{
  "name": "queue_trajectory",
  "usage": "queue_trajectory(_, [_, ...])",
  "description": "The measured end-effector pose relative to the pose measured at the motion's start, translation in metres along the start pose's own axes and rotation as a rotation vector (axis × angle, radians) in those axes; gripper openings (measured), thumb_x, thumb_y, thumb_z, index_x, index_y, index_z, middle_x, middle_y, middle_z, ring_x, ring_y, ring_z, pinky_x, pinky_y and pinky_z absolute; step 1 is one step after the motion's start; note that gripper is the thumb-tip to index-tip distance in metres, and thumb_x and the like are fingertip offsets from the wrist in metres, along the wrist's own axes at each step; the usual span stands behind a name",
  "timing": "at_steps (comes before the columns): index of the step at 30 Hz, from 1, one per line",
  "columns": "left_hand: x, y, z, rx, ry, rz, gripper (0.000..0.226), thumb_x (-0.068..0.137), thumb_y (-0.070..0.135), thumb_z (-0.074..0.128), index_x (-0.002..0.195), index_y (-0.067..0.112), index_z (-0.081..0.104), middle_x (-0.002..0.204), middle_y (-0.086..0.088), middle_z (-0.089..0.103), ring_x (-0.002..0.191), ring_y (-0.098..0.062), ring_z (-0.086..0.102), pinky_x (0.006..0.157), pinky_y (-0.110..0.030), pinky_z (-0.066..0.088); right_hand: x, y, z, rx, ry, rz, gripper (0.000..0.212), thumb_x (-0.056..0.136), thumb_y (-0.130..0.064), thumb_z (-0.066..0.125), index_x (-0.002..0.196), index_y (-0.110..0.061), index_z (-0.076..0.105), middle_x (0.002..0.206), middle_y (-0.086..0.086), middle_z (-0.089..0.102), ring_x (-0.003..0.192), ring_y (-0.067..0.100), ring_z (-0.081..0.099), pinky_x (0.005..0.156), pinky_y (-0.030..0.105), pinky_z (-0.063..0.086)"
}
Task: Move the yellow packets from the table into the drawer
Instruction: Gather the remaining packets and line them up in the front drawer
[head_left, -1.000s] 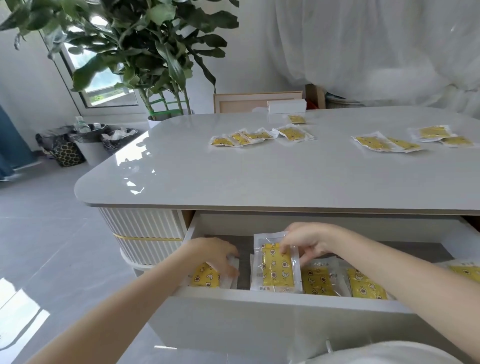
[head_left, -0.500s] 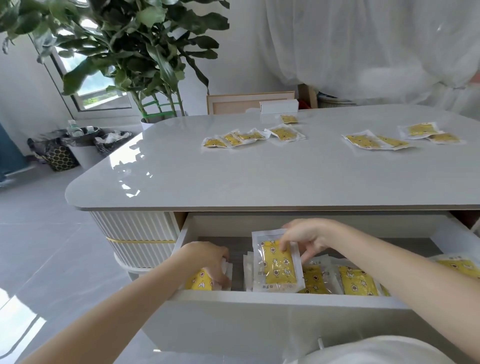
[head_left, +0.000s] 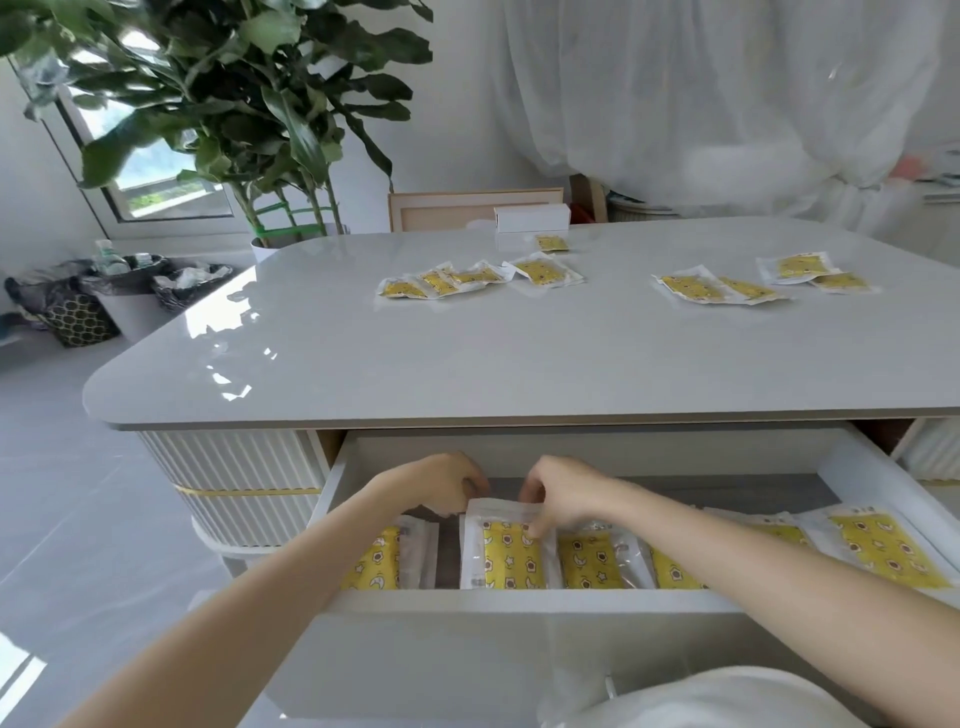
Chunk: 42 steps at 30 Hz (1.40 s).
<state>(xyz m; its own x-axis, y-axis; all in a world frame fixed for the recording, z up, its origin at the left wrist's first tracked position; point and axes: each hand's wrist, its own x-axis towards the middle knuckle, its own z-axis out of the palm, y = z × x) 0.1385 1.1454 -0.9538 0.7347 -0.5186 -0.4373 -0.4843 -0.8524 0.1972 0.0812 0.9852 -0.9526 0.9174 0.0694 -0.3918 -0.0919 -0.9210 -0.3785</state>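
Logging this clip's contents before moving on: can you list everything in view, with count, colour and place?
table: one, glossy pale grey, centre
drawer: one, white, pulled open under the table
packets on table: about nine, yellow in clear wrap, two groups on the far side
packets in drawer: at least six, yellow, along the front; overlaps hide the exact count
held packet: one of these, yellow, left of middle
white box: one, table's far edge
plant: one, green, back left
bins: about three, dark and white, floor at left
curtain: white, back right
left hand: in drawer, fingers curled by held packet's top left corner; grip unclear
right hand: pinches held packet's top edge
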Motion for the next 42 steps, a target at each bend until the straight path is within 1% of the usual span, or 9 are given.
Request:
queue_trajectory(6, [-0.001,0.006,0.001,-0.045,-0.037,0.012,0.05,0.09,-0.008,0.032,0.13,0.01,0.056,0.126,-0.004,0.054,0.116,-0.022,0.051,0.085,-0.025,0.044,0.002,0.006,-0.008,0.019,-0.007,-0.102,0.046,0.079,-0.018,0.076,0.124,-0.017,0.063,0.124,0.002,0.062,0.107,0.018,0.06,0.071,0.021,0.05])
queue_trajectory(8, [-0.005,0.007,-0.001,0.002,-0.032,0.01,0.044,0.094,-0.001,0.033,0.131,0.01,0.054,0.133,-0.005,0.051,0.117,-0.019,0.048,0.097,-0.028,0.04,0.0,0.007,-0.019,0.053,-0.105,-0.097,0.041,0.085,-0.016,0.069,0.126,-0.015,0.062,0.119,0.004,0.064,0.097,0.018,0.064,0.061,0.017,0.05])
queue_trajectory(12, [-0.021,0.018,-0.016,0.112,0.034,0.034,0.043,0.1,0.018,0.035,0.142,0.021,0.04,0.149,0.0,0.038,0.135,-0.022,0.038,0.111,-0.032,0.032,-0.015,0.003,-0.045,0.102,-0.2,-0.144,0.032,0.092,-0.021,0.06,0.124,-0.022,0.062,0.11,-0.004,0.063,0.087,0.012,0.065,0.073,0.022,0.054])
queue_trajectory(20, [-0.065,0.031,-0.067,0.054,0.257,0.048,0.033,0.098,0.03,0.041,0.127,0.028,0.056,0.133,0.007,0.052,0.12,-0.015,0.049,0.102,-0.029,0.039,-0.046,-0.002,-0.096,0.287,-0.158,-0.169,0.019,0.094,-0.021,0.057,0.112,-0.021,0.065,0.097,-0.006,0.072,0.083,0.011,0.068,0.08,0.024,0.053])
queue_trajectory(25, [-0.058,0.033,-0.099,-0.096,0.384,0.047,0.029,0.096,0.015,0.043,0.118,0.024,0.061,0.111,0.007,0.066,0.092,-0.01,0.058,0.092,-0.025,0.046,-0.048,0.016,-0.122,0.459,0.072,-0.109,0.021,0.093,-0.018,0.057,0.113,-0.018,0.063,0.1,-0.003,0.071,0.079,0.013,0.065,0.069,0.021,0.052])
queue_trajectory(32, [0.01,0.055,-0.112,-0.17,0.51,0.044,0.031,0.096,0.018,0.042,0.122,0.025,0.058,0.123,0.001,0.06,0.113,-0.019,0.055,0.095,-0.027,0.043,-0.013,0.079,-0.14,0.665,0.587,0.147,0.026,0.087,-0.011,0.056,0.112,-0.018,0.061,0.112,0.002,0.059,0.087,0.014,0.053,0.062,0.023,0.041])
queue_trajectory(36, [0.062,0.079,-0.101,-0.17,0.558,0.086,0.04,0.098,0.021,0.043,0.138,0.023,0.044,0.14,-0.004,0.046,0.128,-0.022,0.043,0.102,-0.031,0.036,0.008,0.119,-0.139,0.529,0.68,0.258,0.044,0.088,-0.007,0.048,0.131,-0.017,0.046,0.136,0.009,0.041,0.131,0.024,0.033,0.093,0.03,0.038])
queue_trajectory(39, [0.099,0.099,-0.098,-0.178,0.659,0.083,0.047,0.099,0.024,0.039,0.145,0.026,0.032,0.151,0.002,0.03,0.14,-0.019,0.026,0.111,-0.034,0.026,0.021,0.143,-0.142,0.341,0.812,0.291,0.046,0.09,-0.012,0.048,0.135,-0.016,0.04,0.142,0.008,0.033,0.133,0.027,0.024,0.099,0.031,0.033])
queue_trajectory(42, [0.133,0.115,-0.1,-0.188,0.761,0.097,0.048,0.099,0.025,0.037,0.147,0.026,0.029,0.155,0.003,0.023,0.143,-0.017,0.017,0.115,-0.033,0.017,0.033,0.165,-0.149,0.098,1.026,0.296,0.042,0.089,-0.017,0.054,0.131,-0.015,0.048,0.14,0.005,0.04,0.13,0.027,0.031,0.099,0.036,0.036])
